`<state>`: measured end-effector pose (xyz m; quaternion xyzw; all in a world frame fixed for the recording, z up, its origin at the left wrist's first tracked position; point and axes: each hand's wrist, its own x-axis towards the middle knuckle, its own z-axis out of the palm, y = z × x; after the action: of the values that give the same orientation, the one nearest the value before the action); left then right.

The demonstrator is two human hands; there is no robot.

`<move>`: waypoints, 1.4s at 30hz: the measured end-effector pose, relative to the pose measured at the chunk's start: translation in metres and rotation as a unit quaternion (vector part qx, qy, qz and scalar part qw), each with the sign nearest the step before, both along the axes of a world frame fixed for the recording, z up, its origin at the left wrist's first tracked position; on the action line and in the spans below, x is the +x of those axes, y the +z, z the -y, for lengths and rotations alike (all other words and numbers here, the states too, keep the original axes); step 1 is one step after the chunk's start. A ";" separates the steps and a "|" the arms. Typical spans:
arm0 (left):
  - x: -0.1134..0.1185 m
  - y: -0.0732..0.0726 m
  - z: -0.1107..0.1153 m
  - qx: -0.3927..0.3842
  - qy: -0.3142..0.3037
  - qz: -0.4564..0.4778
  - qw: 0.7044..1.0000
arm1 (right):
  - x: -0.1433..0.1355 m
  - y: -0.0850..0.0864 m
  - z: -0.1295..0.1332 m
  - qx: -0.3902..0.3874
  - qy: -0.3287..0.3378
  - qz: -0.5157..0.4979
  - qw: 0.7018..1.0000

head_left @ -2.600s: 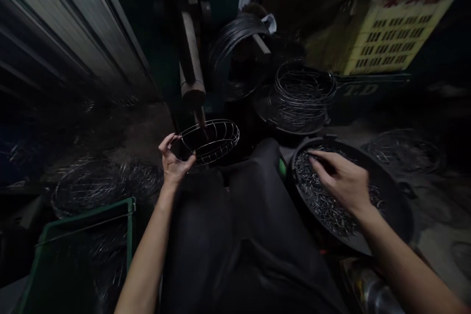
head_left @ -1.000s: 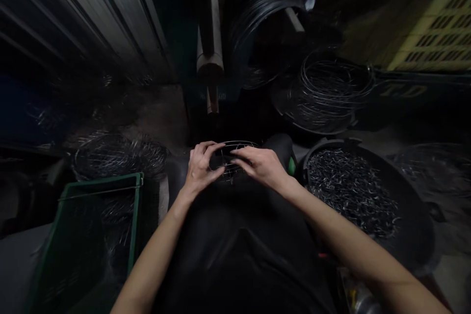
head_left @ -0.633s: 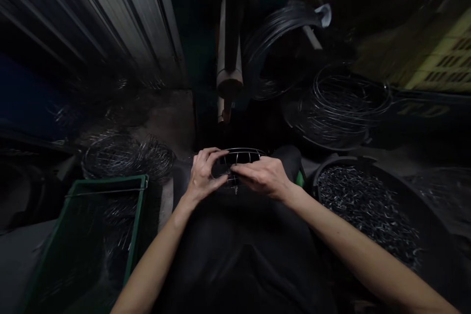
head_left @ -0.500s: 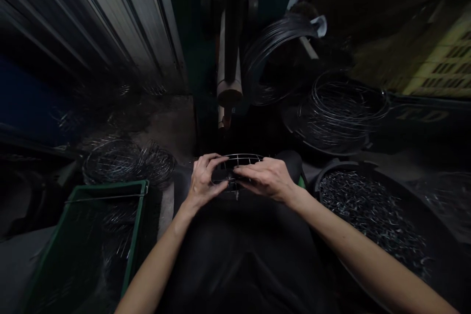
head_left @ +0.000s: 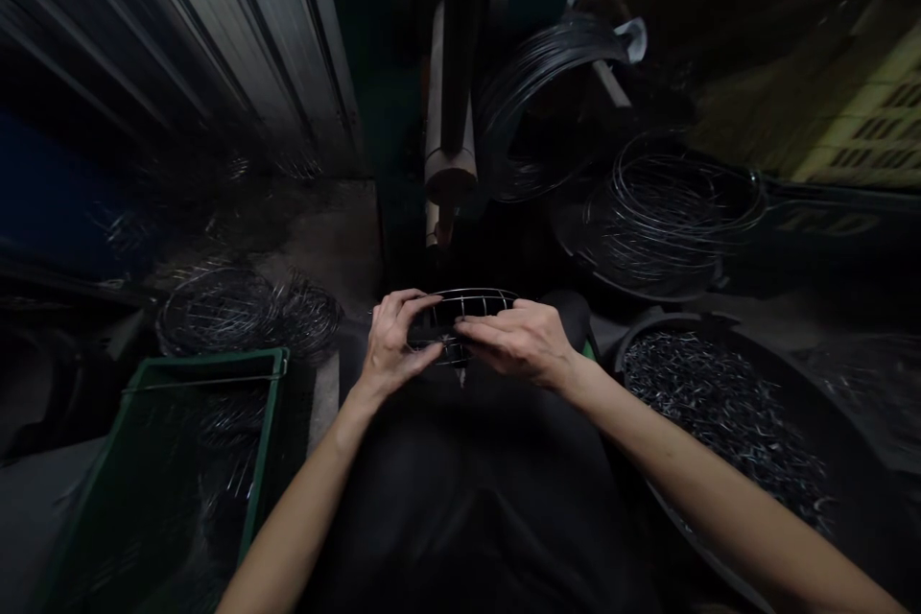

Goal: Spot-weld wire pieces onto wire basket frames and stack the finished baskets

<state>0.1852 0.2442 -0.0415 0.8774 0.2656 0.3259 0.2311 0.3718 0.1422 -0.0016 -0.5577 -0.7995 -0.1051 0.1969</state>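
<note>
A round wire frame (head_left: 484, 296) with short cross wires is held in front of my lap, below the machine. My left hand (head_left: 392, 342) is closed around its left side, thumb below and fingers along the upper ring. On the right side my right hand (head_left: 524, 342) grips the same frame, its fingers reaching in over the middle. Part of the frame is hidden behind the fingers. Whether my right fingertips also hold a small piece cannot be made out in the dark.
Ahead stands a machine with a cylindrical rod (head_left: 450, 175). To the right are a basin of small metal pieces (head_left: 720, 422), wire rings (head_left: 669, 201) and a wire coil (head_left: 551, 58). A green crate (head_left: 277, 374) and more wire rings (head_left: 223, 312) lie left.
The wire frame and both hands have risen slightly in view, toward the machine. Both hands keep their hold. The camera has shifted a little.
</note>
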 end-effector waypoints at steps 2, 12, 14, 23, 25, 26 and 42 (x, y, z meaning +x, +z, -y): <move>0.000 -0.001 -0.001 0.005 -0.003 0.005 1.000 | 0.000 0.000 -0.001 0.021 0.009 -0.003 1.000; 0.003 -0.002 -0.008 0.026 0.000 0.033 0.999 | 0.004 -0.002 -0.009 0.087 0.028 0.029 0.995; 0.004 -0.002 -0.010 0.026 0.005 0.032 0.999 | 0.005 -0.001 -0.012 0.084 0.025 0.036 0.996; 0.009 0.000 -0.025 0.038 0.017 0.048 0.998 | 0.009 0.003 -0.028 0.117 0.030 0.065 0.990; 0.010 0.001 -0.029 0.044 0.019 0.054 0.997 | 0.011 0.002 -0.034 0.133 0.035 0.069 0.988; 0.011 0.001 -0.031 0.047 0.022 0.054 0.997 | 0.011 0.002 -0.036 0.141 0.036 0.070 0.987; 0.010 0.000 -0.039 0.070 0.022 0.045 0.996 | 0.012 0.004 -0.045 0.165 0.050 0.086 0.981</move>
<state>0.1955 0.2835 -0.0410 0.8696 0.2507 0.3881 0.1740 0.3841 0.1875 0.0021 -0.4656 -0.8120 -0.2736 0.2215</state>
